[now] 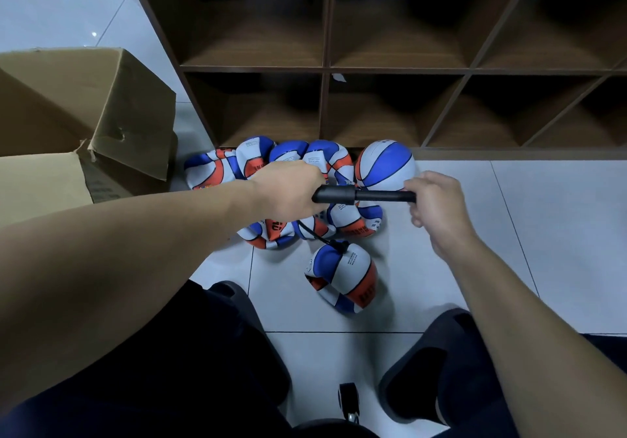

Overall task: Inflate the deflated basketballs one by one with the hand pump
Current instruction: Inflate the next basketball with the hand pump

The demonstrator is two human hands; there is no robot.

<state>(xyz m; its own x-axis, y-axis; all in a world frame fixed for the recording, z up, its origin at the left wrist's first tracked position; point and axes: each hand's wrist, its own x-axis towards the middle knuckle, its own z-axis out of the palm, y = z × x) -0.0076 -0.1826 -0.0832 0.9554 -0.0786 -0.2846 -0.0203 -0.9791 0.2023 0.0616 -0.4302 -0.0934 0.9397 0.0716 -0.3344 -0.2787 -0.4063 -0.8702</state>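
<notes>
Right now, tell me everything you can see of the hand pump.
The hand pump is black, plastic by its look, held level above the balls. The left hand grips its thicker barrel; the right hand holds the far end of the thinner part. A thin black hose drops from it to a connector on the deflated basketball lying on the floor tiles.

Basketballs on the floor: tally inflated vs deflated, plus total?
Inflated basketball: 1, round, by the shelf base.
Deflated basketballs: 8 visible, four in the back row, three under the hand pump, one nearest ball with the hose leading to it.
Total: 9. The left hand may hide more.
</notes>
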